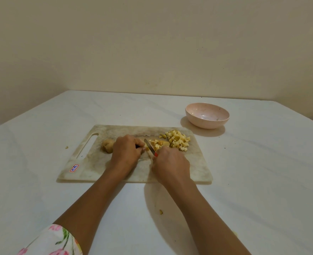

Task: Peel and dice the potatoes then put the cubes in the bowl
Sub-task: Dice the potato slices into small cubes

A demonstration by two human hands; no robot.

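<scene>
Cutting board lay at table centre, handle slot at its 9 o'clock end. Left hand was curled down over the potato piece being cut; that piece was almost wholly hidden beneath the fingers. Right hand was closed around the red handle of the knife, blade pointing toward 11 o'clock, between left hand and a few loose cubes. Pile of diced potato sat at the board's 2 o'clock corner. One whole potato rested on the board at 9 o'clock of the left hand, touching it. Pink bowl stood off the board at 1 o'clock, no cubes inside. Small scrap lay on the table at 6 o'clock of the board.
</scene>
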